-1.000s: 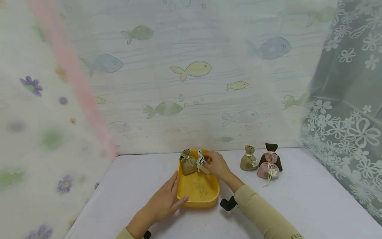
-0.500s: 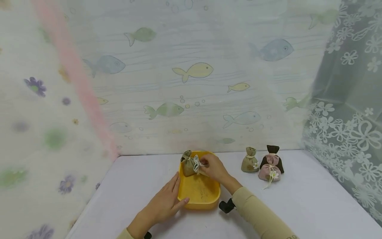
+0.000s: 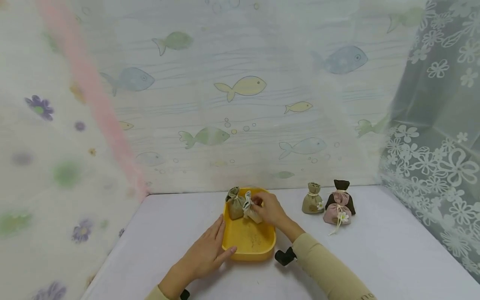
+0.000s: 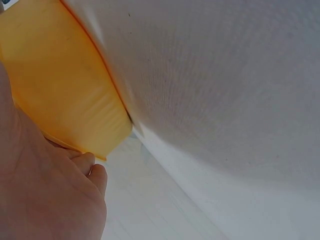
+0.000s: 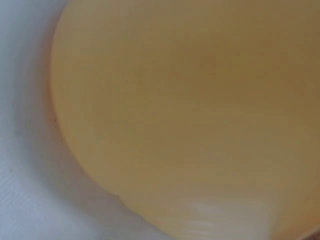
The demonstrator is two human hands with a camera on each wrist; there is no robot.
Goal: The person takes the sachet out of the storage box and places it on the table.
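Note:
A yellow plastic tray (image 3: 249,239) stands on the table with two small cloth pouches in its far part. The olive pouch (image 3: 236,208) leans in the far left corner, its neck tied. Beside it, a cream pouch (image 3: 253,214) with a dark-striped frilled top tilts toward it. My right hand (image 3: 271,209) reaches over the tray's right rim and pinches the cream pouch near its neck. Along the tray's left wall lies my left hand (image 3: 205,253), fingers extended against the side and thumb at the near rim. The left wrist view shows these fingers (image 4: 82,162) at the rim.
Right of the tray stand a tan pouch (image 3: 313,202) with a white flower, a pink pouch (image 3: 336,214) with a flower, and a dark brown pouch (image 3: 341,186) behind it. A fish-print curtain (image 3: 240,125) hangs behind the white table (image 3: 165,225).
The right hand has shifted slightly left with the cream pouch, which now sits closer to the olive pouch and tilts against it. The left hand has stayed at the tray's side.

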